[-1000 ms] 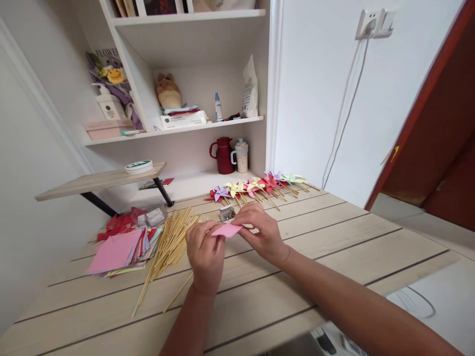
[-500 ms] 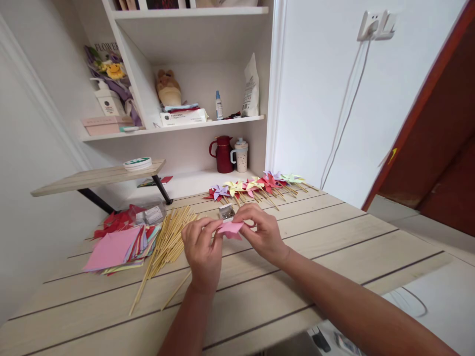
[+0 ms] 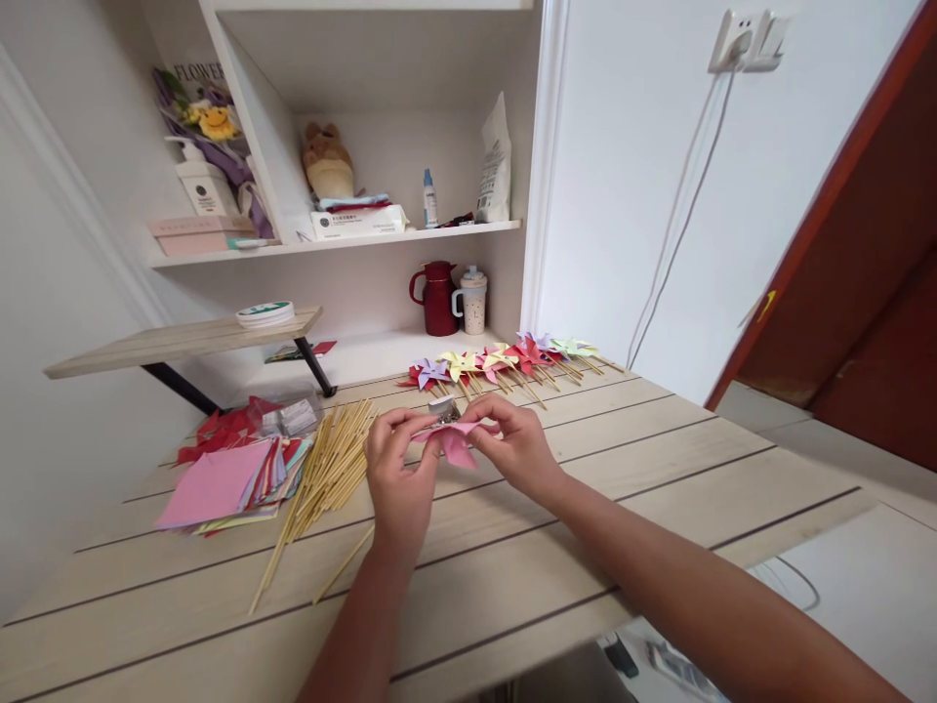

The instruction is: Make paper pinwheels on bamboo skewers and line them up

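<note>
A piece of pink paper, partly folded, is held above the table between both hands. My left hand pinches its left side and my right hand pinches its right side. Just behind the paper sits a small open box with shiny metal bits inside, partly hidden by the paper and fingers. To the left of my left hand lies a heap of thin wooden sticks, and one loose stick lies nearer to me. Farther left is a stack of coloured paper squares, pink on top.
Finished paper pinwheels on sticks lie in a row at the table's back. Behind them a dark red jug and a cup stand under a shelf. A small wooden riser and a plastic bag are at the left.
The pink paper has changed from a flatter shape to one with a flap hanging toward me. Both hands still hold it, with the fingers shifted slightly. The whole view has tilted a little.
</note>
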Available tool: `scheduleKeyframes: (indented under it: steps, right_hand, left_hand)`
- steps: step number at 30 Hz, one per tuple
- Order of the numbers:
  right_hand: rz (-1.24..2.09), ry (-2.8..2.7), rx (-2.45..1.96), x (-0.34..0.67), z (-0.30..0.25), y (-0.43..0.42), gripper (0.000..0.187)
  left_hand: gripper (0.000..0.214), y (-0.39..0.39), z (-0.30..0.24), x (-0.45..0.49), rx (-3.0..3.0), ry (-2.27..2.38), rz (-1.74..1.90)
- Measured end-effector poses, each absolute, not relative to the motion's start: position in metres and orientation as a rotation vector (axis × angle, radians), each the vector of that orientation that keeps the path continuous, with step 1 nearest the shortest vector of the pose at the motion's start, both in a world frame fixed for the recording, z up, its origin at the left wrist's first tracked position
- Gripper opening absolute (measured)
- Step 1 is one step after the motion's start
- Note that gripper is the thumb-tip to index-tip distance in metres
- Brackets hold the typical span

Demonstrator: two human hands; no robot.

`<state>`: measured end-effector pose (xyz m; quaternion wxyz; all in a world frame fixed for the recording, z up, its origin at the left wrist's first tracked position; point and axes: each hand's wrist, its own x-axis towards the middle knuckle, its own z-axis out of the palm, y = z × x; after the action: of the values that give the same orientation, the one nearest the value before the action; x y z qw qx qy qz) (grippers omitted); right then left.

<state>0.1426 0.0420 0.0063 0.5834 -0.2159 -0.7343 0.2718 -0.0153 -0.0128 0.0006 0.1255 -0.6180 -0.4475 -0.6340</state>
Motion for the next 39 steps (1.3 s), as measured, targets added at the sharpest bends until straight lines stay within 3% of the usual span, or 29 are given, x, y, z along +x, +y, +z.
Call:
scheduleKeyframes:
  steps: [4,10,27,39]
  right_hand:
    - [0.284,-1.784,-0.352,0.147,0.009,0.044,0.014]
    - [0.113,-1.808,-0.23,0.147,0.012,0.045,0.016]
    - [0.089,-1.81,-0.19,0.145,0.011,0.044,0.02]
    - [0.081,-1.826,-0.216,0.145,0.014,0.04,0.013]
  left_hand:
    - [0.02,-0.014,0.0,-0.016,-1.815,-1.279,-1.824]
    - [0.015,-0.017,0.001,-0.015,-1.809,-1.244,-1.779]
    - [0.023,-0.02,0.003,-0.011,-1.791,-1.12,-1.656]
    - [0.021,-0.023,0.005,-0.011,-1.735,-1.013,-1.479]
